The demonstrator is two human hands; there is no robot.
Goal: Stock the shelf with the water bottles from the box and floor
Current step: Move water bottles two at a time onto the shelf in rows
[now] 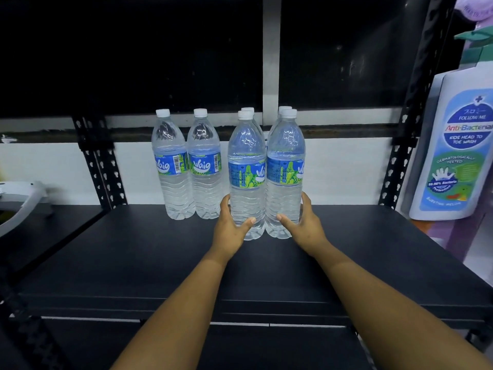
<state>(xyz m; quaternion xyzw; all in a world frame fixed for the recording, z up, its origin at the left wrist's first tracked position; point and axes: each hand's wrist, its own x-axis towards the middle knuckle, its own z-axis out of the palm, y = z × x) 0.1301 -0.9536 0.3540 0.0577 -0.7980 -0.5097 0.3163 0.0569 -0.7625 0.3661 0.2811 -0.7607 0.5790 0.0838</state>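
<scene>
Several clear water bottles with white caps and blue-green labels stand on the black shelf (133, 263). Two stand at the back left (173, 166) (204, 166). My left hand (230, 225) grips the lower part of a front bottle (246, 169). My right hand (304, 222) grips the lower part of the bottle beside it (285, 166). Both front bottles are upright, bases at the shelf surface. Behind them, two more bottles show only by their caps (248, 110) (283, 108).
Black perforated uprights (101, 166) (400, 161) frame the shelf. A large anti-bacterial wash bottle (453, 150) stands at the right edge. A white object (21, 198) lies on the neighbouring shelf to the left. A lower shelf level shows beneath the front edge.
</scene>
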